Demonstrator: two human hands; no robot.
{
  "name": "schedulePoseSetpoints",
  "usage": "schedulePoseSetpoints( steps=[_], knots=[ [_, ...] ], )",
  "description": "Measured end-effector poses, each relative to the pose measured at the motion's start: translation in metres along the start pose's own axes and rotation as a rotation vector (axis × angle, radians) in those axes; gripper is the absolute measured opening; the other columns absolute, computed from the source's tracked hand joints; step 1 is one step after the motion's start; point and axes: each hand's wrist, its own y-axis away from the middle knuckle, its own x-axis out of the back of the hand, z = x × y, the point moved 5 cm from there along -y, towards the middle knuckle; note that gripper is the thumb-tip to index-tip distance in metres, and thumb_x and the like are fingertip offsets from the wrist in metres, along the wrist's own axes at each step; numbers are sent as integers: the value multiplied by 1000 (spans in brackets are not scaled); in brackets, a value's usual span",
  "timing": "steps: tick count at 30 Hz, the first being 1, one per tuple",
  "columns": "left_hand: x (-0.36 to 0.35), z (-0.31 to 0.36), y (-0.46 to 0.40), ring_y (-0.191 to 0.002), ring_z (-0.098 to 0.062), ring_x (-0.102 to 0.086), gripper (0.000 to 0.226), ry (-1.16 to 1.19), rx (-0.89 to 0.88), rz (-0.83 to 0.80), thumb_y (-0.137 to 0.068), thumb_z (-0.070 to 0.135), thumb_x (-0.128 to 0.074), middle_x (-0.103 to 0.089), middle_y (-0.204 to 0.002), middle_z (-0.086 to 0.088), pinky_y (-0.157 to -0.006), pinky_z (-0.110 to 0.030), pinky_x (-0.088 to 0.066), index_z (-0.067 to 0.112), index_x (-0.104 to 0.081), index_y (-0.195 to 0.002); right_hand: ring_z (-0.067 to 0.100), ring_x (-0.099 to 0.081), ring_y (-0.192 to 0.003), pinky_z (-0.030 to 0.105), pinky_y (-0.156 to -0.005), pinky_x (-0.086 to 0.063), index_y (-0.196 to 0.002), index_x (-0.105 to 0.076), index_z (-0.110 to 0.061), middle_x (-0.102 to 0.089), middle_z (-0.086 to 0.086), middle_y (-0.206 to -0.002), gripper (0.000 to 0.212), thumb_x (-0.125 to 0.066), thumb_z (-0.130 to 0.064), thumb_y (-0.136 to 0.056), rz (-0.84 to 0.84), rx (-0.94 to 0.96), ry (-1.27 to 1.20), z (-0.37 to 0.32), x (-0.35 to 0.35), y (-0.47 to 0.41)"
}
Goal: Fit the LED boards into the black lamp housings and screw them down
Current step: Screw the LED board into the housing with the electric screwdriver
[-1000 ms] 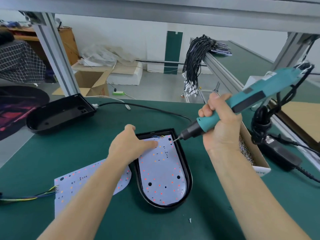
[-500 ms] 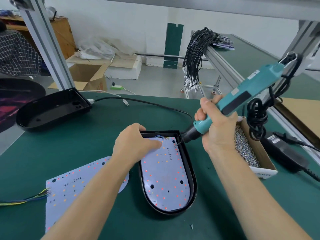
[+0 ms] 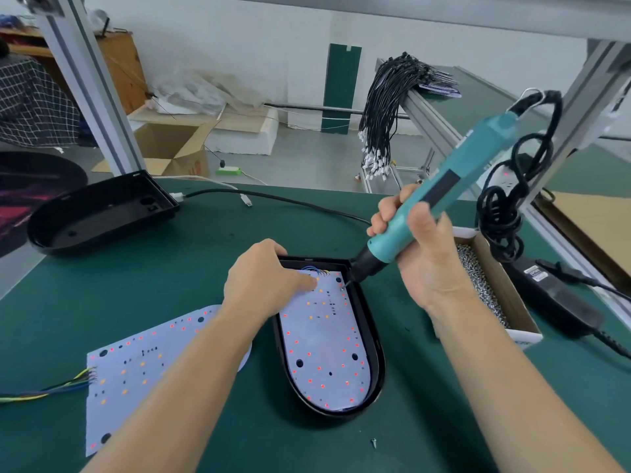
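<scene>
Green bench mat [image 3: 191,268] under an aluminium frame, workshop floor with cardboard boxes behind. My left hand [image 3: 263,285] lies on the far-left part of the LED board [image 3: 324,346], index finger stretched out and pressing the board down near its wired end; nothing gripped. That board sits inside the black lamp housing [image 3: 377,356] in front of me, centre of the mat. My right hand [image 3: 426,254] is wrapped tight around the teal electric screwdriver [image 3: 444,196], tilted, bit tip on a screw [image 3: 341,287] at the board's far-right corner. Second LED board [image 3: 143,370] lies loose on the mat to the left, partly under my left forearm, coloured wires [image 3: 44,390] trailing off its left end. Second housing [image 3: 99,213], with no board in it, far left by the frame post. Open box of screws [image 3: 485,288] just right of my right hand, black power brick [image 3: 560,298] beyond it. One loose screw [image 3: 374,442] on the mat near the housing's near end.
</scene>
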Motion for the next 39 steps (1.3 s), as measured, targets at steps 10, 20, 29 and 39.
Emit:
schedulePoseSetpoints(
  steps=[10,20,29,39],
  knots=[
    [0,4,-2,-77,-21,-60,45,-27,18,6,-63,32,-83,-61,-84,3,-62,-26,-41,22,-55,-96,18,-46,-67,30,-77,-40,-83,-44,-16,-47,-2,-70,31,-60,0,-62,-294,-96,59,-6,-1,3],
    [1,-2,6,-72,-25,-63,47,239,73,24,-51,23,-86,-67,-83,-3,-67,-33,-49,16,-63,-92,13,-51,-63,31,-75,-47,-72,-53,-18,-54,-3,-67,47,-92,-35,-51,99,113,-489,-58,42,-10],
    [2,33,16,-125,-24,-38,63,-406,-192,221,-77,48,-70,-49,-129,0,-102,-37,-27,21,-50,-130,7,-46,-55,23,-62,-44,-72,-50,-23,-48,-8,-62,57,-93,-44,-42,274,120,-319,-88,86,23],
    [-137,155,58,-99,-18,-52,17,-710,-904,-219,-89,26,-58,-69,-93,6,-86,-34,-25,27,-74,-94,8,-44,-55,25,-63,-40,-75,-45,-21,-48,-7,-60,22,-60,-34,-84,521,341,-252,-118,105,41]
  ],
)
